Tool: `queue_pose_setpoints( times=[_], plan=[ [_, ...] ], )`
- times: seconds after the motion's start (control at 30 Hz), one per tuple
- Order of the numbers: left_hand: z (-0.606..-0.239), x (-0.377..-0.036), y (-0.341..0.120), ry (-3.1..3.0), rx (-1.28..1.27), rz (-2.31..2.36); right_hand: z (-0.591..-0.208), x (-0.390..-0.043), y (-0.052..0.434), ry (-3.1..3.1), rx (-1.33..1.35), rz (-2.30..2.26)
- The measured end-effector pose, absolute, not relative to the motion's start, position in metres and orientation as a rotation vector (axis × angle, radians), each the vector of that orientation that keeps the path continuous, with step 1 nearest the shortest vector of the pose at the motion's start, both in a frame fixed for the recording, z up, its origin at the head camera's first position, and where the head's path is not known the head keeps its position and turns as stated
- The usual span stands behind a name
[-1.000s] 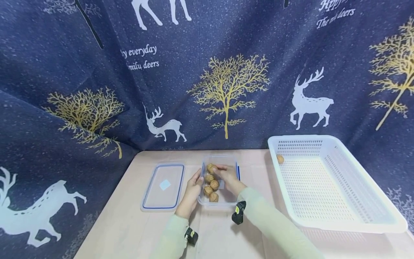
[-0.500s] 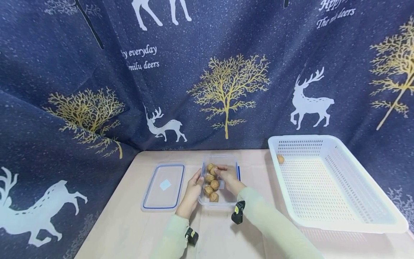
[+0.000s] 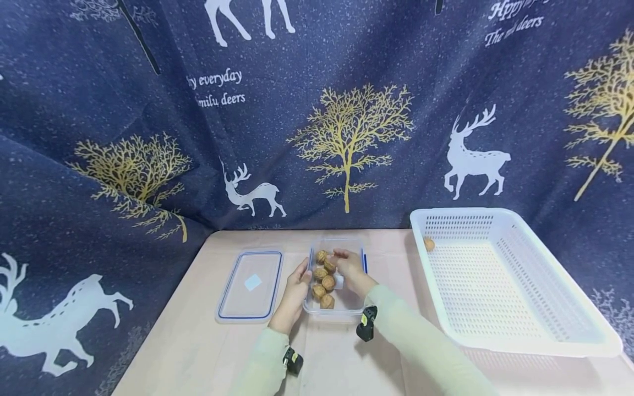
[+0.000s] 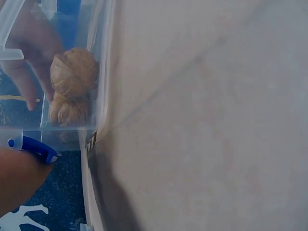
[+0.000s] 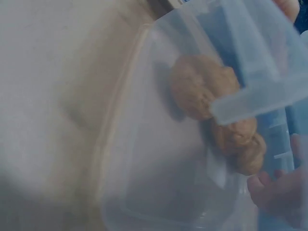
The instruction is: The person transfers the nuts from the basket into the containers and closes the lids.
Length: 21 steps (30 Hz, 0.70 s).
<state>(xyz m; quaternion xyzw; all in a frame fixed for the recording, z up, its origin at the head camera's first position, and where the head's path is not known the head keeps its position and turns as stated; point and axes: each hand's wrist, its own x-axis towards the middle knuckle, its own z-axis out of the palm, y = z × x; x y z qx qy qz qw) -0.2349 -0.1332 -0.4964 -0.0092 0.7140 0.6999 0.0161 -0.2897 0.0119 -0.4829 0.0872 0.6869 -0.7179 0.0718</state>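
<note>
A clear plastic food container (image 3: 349,301) stands at mid-table with several walnuts (image 3: 327,283) lined up along its left side. My right hand (image 3: 350,268) reaches into it, fingers loosely bent beside one walnut (image 3: 329,267), with nothing gripped. In the right wrist view, the fingertips (image 5: 260,185) are right at the lowest walnut (image 5: 251,154). My left hand (image 3: 294,289) rests against the container's left wall from outside, fingers fairly straight. In the left wrist view, one of its fingers (image 4: 21,178) lies by a blue latch (image 4: 38,148).
The container's lid (image 3: 250,291), blue-edged with a pale diamond label, lies flat on the left. At the right a large white perforated basket (image 3: 535,345) holds one walnut (image 3: 428,244) near its far left corner. A dark blue printed cloth (image 3: 317,165) hangs behind the table.
A walnut that my right fingers held in the container's upper left has been let go, slightly nearer me. My right fingers have drawn back to the right. The left hand stays put.
</note>
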Motion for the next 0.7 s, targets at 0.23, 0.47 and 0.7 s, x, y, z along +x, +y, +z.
queue_pose_setpoints(
  times=[0.23, 0.47, 0.7],
  plan=[
    [-0.497, -0.235, -0.132, 2.225, -0.057, 2.167, -0.462, -0.289, 0.015, 2.066, 0.235, -2.196],
    [-0.497, -0.236, -0.133, 2.228, -0.043, 2.165, -0.473, -0.314, 0.028, 2.177, 0.117, -2.217],
    [-0.496, -0.234, -0.133, 2.231, -0.064, 2.151, -0.429, -0.300, 0.045, 2.068, 0.148, -2.236]
  ],
)
